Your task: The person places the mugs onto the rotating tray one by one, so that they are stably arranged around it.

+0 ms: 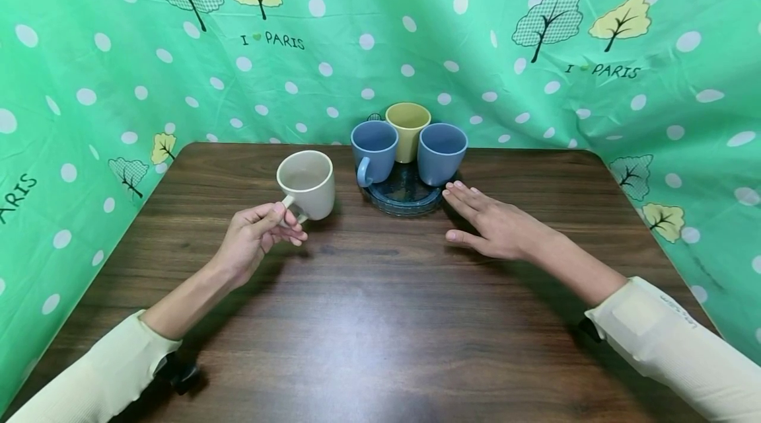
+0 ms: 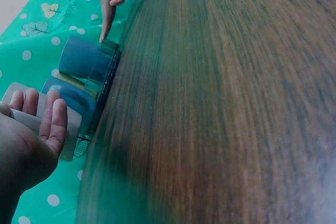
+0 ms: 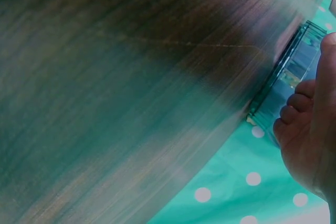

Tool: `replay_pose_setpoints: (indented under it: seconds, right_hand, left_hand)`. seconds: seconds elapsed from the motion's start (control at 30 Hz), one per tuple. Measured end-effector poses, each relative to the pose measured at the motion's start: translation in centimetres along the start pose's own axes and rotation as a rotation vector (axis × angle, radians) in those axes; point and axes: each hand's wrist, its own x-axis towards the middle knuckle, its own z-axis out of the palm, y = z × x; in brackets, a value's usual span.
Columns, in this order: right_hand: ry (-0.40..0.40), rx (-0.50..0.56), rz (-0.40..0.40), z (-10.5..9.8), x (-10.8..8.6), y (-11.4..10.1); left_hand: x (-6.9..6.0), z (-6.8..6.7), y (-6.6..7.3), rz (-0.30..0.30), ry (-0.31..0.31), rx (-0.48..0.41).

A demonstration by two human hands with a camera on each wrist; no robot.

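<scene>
My left hand [image 1: 255, 238] pinches the handle of a cream mug [image 1: 318, 195], holding it upright and seemingly just above the table, left of a round dark glass dish [image 1: 405, 209]. On that dish stand two blue mugs, the left blue mug [image 1: 382, 157] and the right blue mug [image 1: 440, 160], with a yellow mug [image 1: 409, 143] behind them. My right hand [image 1: 496, 228] lies flat with fingers extended at the dish's right edge; whether the fingertips touch it is hard to tell. In the left wrist view, the cream mug [image 2: 72, 135] overlaps the blue mugs and partly hides them.
A dark wooden table [image 1: 368, 317] stretches under both hands and out in front of the dish. Behind and at both sides hangs a green cloth [image 1: 333, 79] with white dots and printed trees, close behind the mugs.
</scene>
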Motion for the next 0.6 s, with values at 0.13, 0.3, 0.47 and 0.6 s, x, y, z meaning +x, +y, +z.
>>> replay_pose_setpoints:
  seconds: [0.13,0.3,0.47,0.6]
  right_hand:
    - [0.004,0.005,-0.006,0.0,0.0,0.0]
    - [0.005,0.006,-0.007,0.1,-0.1,0.0]
    - [0.008,0.005,-0.008,0.1,-0.1,0.1]
    - [0.008,0.007,-0.005,0.1,-0.1,0.1]
  left_hand:
    - [0.0,0.2,-0.1,0.001,-0.012,0.004]
    - [0.0,0.5,-0.1,0.008,-0.034,0.000]
    - [-0.1,1.0,-0.1,0.012,-0.049,-0.009]
    - [-0.2,1.3,-0.1,0.012,-0.053,-0.002]
